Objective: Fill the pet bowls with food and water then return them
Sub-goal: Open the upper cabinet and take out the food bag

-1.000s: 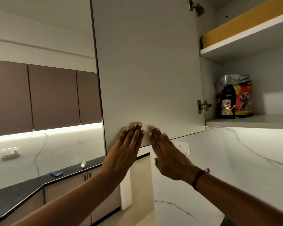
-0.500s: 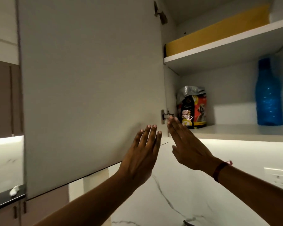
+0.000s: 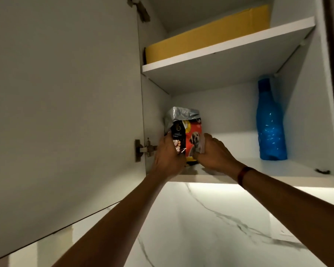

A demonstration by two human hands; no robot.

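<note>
A red and black dog food bag [image 3: 187, 130] with a silver folded top stands on the lower shelf [image 3: 278, 170] of an open wall cabinet, at its left side. My left hand [image 3: 167, 158] grips the bag's left side. My right hand [image 3: 214, 155] grips its right side. Both arms reach up from below. A blue water bottle [image 3: 270, 122] stands upright at the right of the same shelf, apart from the bag. No pet bowls are in view.
The cabinet door [image 3: 62, 105] hangs open on the left, its hinge [image 3: 145, 149] close to my left hand. A yellow cardboard box [image 3: 206, 35] lies on the upper shelf. A lit white marble wall [image 3: 210, 228] runs below the cabinet.
Both hands left the cabinet door, reached into the lower shelf and took hold of the dog food bag. The view swung right and up into the cabinet.
</note>
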